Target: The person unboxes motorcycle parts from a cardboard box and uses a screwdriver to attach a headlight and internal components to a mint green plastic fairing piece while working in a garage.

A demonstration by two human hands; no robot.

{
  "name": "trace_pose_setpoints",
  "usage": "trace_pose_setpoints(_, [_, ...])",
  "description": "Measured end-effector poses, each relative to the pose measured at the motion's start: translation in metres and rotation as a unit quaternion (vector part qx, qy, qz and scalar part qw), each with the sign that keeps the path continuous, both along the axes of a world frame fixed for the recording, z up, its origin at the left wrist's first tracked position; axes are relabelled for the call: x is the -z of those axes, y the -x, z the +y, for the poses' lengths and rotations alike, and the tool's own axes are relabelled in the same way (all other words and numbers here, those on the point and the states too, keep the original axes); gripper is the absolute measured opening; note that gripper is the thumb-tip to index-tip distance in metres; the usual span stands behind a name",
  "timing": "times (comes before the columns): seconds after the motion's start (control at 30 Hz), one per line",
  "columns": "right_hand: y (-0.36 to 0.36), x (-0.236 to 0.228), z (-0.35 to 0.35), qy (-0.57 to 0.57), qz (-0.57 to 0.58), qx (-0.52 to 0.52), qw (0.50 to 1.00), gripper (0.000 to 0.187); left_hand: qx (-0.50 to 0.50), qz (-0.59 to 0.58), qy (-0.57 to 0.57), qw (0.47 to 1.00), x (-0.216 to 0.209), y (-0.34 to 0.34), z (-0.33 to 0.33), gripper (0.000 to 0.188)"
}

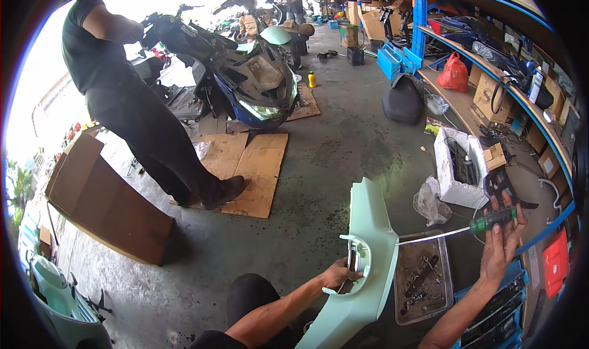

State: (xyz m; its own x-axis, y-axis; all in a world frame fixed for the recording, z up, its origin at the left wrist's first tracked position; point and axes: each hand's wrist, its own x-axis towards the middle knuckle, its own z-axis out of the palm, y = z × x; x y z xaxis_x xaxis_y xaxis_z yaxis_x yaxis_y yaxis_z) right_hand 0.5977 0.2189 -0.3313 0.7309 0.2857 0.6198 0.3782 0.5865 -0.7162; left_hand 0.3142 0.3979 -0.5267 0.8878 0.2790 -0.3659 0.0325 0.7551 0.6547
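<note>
My left hand (336, 276) grips a long mint-green plastic panel (379, 238) at the edge of its cut-out, fingers partly inside the opening. A dark and silvery piece sits in that opening; what it is, I cannot tell. My right hand (496, 256) is closed around the green handle of a screwdriver (488, 220). Its long shaft runs left to the panel's right edge, where the tip is hidden. Beneath the shaft, a metal tray (450, 275) on the floor holds loose screws and small dark parts.
A white foam box (448, 189) and a plastic bag (431, 207) lie beyond the tray. Shelving (457, 45) lines the right. At left stand a cardboard box (110, 202) and another person (116, 85), beside a partly stripped blue scooter (245, 79). A black seat (403, 100) rests farther off.
</note>
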Motion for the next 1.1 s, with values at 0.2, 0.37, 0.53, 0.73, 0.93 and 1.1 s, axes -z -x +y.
trace_pose_setpoints(0.2, [0.001,0.004,-0.001,0.124,-0.023,0.097,0.987,0.064,-0.001,0.032,-0.023,0.999,-0.005,0.000,0.004,0.035])
trace_pose_setpoints(0.37, [0.003,-0.017,-0.024,0.167,-0.113,0.029,0.979,0.064,-0.025,0.088,-0.054,0.994,-0.012,0.010,0.019,0.034])
trace_pose_setpoints(0.53, [0.009,-0.059,-0.070,0.468,-0.446,0.112,0.755,0.052,0.020,0.085,-0.083,0.993,-0.015,0.014,0.023,0.037])
trace_pose_setpoints(0.73, [0.027,-0.093,-0.093,0.690,-0.192,0.022,0.697,0.040,0.065,0.094,-0.089,0.989,-0.012,0.006,0.012,0.038])
trace_pose_setpoints(0.93, [0.034,-0.091,-0.107,0.620,-0.346,0.011,0.705,0.039,0.076,0.102,-0.165,0.978,-0.020,0.004,0.017,0.044])
trace_pose_setpoints(1.1, [0.032,-0.096,-0.109,0.613,-0.412,0.009,0.674,0.029,0.110,0.118,-0.175,0.971,-0.019,0.004,0.013,0.044])
